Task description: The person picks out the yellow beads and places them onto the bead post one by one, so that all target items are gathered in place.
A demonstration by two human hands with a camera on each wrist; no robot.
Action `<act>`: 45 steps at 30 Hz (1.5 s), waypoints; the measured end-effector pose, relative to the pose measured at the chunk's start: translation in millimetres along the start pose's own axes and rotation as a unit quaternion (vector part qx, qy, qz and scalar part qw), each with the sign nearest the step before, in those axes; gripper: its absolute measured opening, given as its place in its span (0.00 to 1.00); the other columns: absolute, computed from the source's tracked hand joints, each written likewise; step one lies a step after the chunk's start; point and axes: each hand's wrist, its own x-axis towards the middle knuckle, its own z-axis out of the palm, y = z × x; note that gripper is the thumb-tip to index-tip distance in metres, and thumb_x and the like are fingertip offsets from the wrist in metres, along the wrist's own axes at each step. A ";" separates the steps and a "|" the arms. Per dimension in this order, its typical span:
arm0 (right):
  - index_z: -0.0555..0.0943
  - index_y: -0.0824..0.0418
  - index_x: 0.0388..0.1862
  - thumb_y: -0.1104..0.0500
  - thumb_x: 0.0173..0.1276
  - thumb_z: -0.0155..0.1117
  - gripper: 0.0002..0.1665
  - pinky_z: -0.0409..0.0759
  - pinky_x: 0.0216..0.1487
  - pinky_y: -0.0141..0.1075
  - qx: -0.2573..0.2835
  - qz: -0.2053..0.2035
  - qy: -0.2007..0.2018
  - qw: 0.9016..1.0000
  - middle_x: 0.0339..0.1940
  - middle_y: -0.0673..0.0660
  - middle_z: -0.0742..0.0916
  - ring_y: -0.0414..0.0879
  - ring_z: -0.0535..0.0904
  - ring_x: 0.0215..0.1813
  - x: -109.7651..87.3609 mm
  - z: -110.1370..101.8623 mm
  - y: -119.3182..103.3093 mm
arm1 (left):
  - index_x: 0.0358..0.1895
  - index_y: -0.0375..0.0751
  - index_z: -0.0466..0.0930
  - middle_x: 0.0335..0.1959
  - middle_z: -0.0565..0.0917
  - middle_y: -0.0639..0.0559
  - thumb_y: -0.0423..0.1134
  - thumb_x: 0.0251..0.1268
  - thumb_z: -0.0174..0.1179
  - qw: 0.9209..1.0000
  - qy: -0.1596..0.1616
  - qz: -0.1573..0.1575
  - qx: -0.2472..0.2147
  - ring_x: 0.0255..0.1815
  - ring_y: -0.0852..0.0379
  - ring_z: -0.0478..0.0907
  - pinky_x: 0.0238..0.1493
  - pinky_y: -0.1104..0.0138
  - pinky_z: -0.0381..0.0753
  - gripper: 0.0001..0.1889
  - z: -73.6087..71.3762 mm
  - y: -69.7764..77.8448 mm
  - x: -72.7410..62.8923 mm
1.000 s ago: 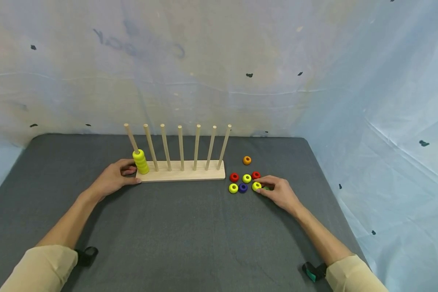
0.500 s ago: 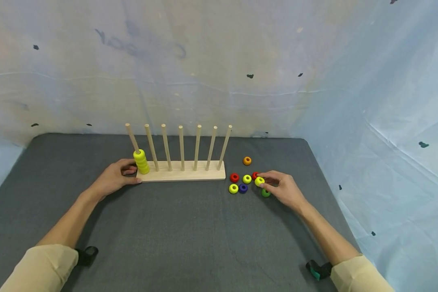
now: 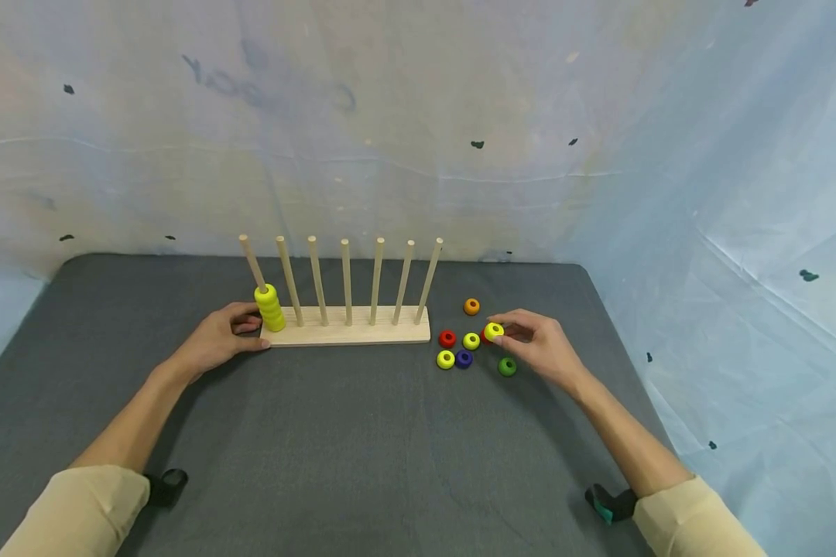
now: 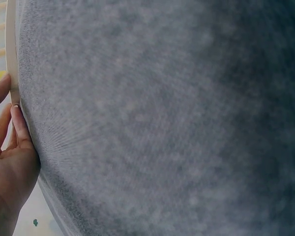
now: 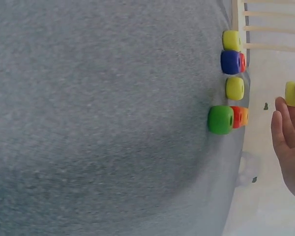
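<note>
My right hand (image 3: 545, 348) pinches a yellow bead (image 3: 494, 332) between thumb and fingers. In the right wrist view that yellow bead (image 5: 291, 94) is up off the cloth, higher than the loose beads. At the left, my left hand (image 3: 212, 340) grips the end of the wooden peg board (image 3: 351, 334), thumb at its front edge. The left wrist view shows thumb and fingertips on the board's end (image 4: 12, 59). A stack of yellow beads (image 3: 269, 308) sits on the leftmost peg; the other pegs are bare. A red bead (image 3: 484, 336) is partly covered by the held one.
Loose beads lie right of the board: an orange bead (image 3: 471, 307), a red bead (image 3: 447, 339), two yellow ones, a blue bead (image 3: 464, 359) and a green bead (image 3: 507, 367). A grey cloth (image 3: 320, 449) covers the table. Pale sheeting (image 3: 404, 116) hangs behind and at the right.
My right hand has lifted the yellow bead from among the loose beads, away from the table's front edge. The green bead has come into full view. My left hand stays in place.
</note>
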 end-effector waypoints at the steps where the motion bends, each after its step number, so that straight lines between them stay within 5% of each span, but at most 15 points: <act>1: 0.83 0.64 0.56 0.67 0.69 0.66 0.17 0.85 0.48 0.44 0.001 0.000 -0.001 1.000 0.49 0.61 0.86 0.54 0.84 0.46 1.0 -0.9 -1.7 | 0.76 0.28 0.53 0.69 0.62 0.30 0.38 0.63 0.69 1.000 0.000 0.001 0.000 0.68 0.33 0.65 0.66 0.44 0.70 0.44 0.0 -0.2 0.2; 27: 0.84 0.65 0.54 0.68 0.67 0.68 0.17 0.84 0.46 0.36 0.006 -0.056 0.047 0.997 0.47 0.60 0.86 0.54 0.83 0.44 39.5 -20.5 -38.9 | 0.76 0.29 0.55 0.68 0.63 0.31 0.38 0.63 0.69 1.000 0.001 0.001 0.002 0.67 0.34 0.66 0.66 0.45 0.70 0.43 -1.1 1.9 2.8; 45: 0.83 0.69 0.55 0.68 0.67 0.68 0.18 0.83 0.45 0.30 -0.005 -0.082 0.042 0.996 0.46 0.62 0.87 0.52 0.84 0.44 67.8 -28.0 -71.6 | 0.76 0.29 0.54 0.69 0.63 0.30 0.39 0.63 0.70 1.000 -0.001 0.001 0.002 0.67 0.34 0.66 0.66 0.44 0.69 0.44 -0.7 -1.8 0.5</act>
